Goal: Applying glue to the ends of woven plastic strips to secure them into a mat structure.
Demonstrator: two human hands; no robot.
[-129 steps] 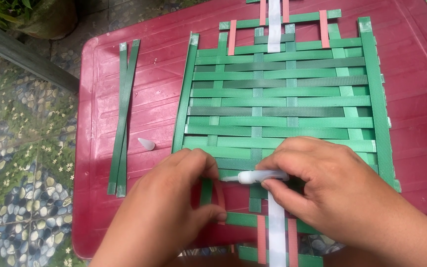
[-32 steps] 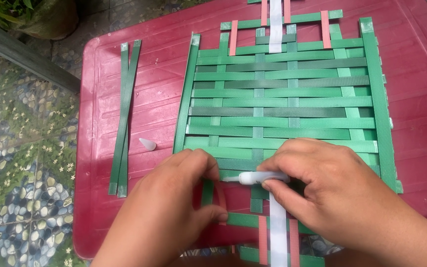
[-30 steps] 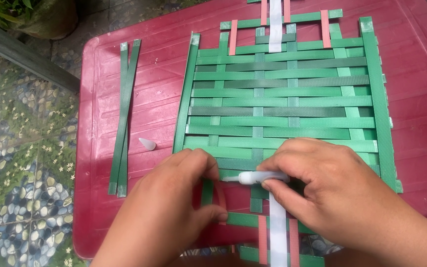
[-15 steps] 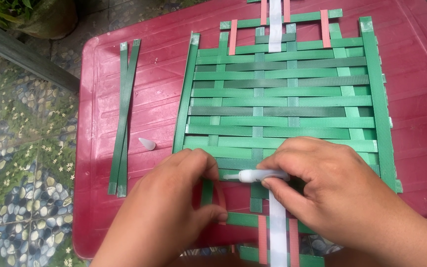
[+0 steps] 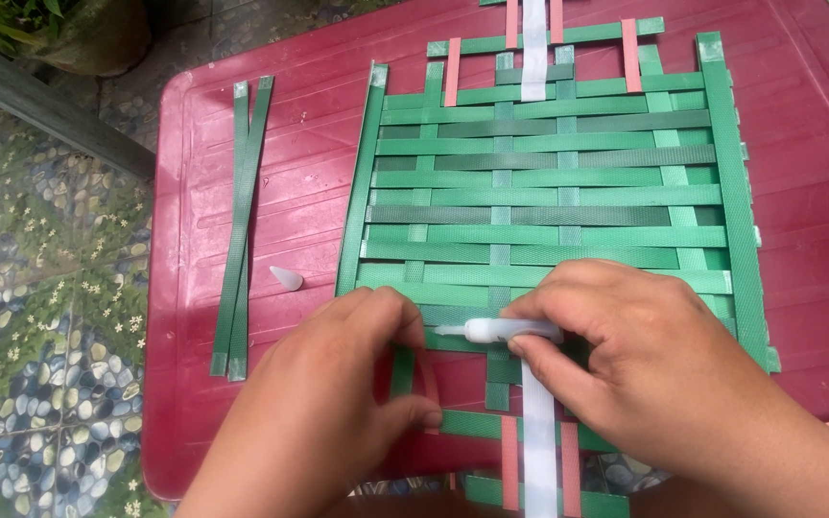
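Note:
A mat woven of green plastic straps (image 5: 549,192), with a white strap (image 5: 534,48) and pink straps running lengthwise, lies flat on a red plastic table (image 5: 271,182). My right hand (image 5: 645,374) grips a small white glue tube (image 5: 496,332) lying sideways, its nozzle pointing left at the mat's near edge. My left hand (image 5: 338,403) presses the straps at the mat's near left corner, its thumb on a green strap and a pink strap (image 5: 429,374) beside its fingers.
Two loose green straps (image 5: 242,221) lie side by side along the table's left side. A small white cap (image 5: 286,279) rests between them and the mat. Patterned pebble tiles (image 5: 40,317) cover the ground to the left.
The glue tube's tip has crept slightly left along the mat's near edge. Both hands otherwise stay where they were.

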